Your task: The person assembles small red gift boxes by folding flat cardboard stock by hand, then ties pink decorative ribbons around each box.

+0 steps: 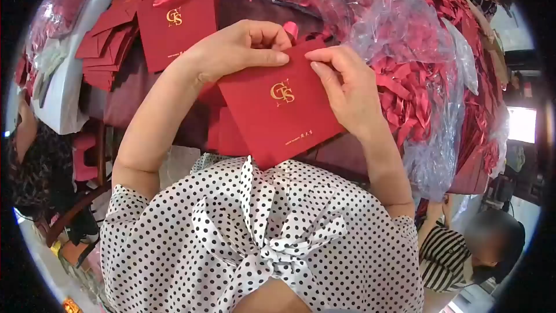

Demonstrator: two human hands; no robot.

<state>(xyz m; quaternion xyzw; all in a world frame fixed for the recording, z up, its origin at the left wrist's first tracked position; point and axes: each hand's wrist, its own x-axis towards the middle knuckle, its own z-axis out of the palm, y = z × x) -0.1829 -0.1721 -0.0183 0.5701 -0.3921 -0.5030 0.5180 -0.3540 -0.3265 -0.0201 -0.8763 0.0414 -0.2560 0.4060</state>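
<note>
Currently both hands, left hand (240, 49) and right hand (347, 90), pinch a red bag (281, 104)'s top edge; fingers should grip evenly.

ribbon bags (417, 81) crowd right; bag stack (110, 40) blocks left.

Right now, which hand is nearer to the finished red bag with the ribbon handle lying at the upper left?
Left. The left hand pinches the held red bag's top edge, just right of the finished bag. The right hand is farther right.
</note>
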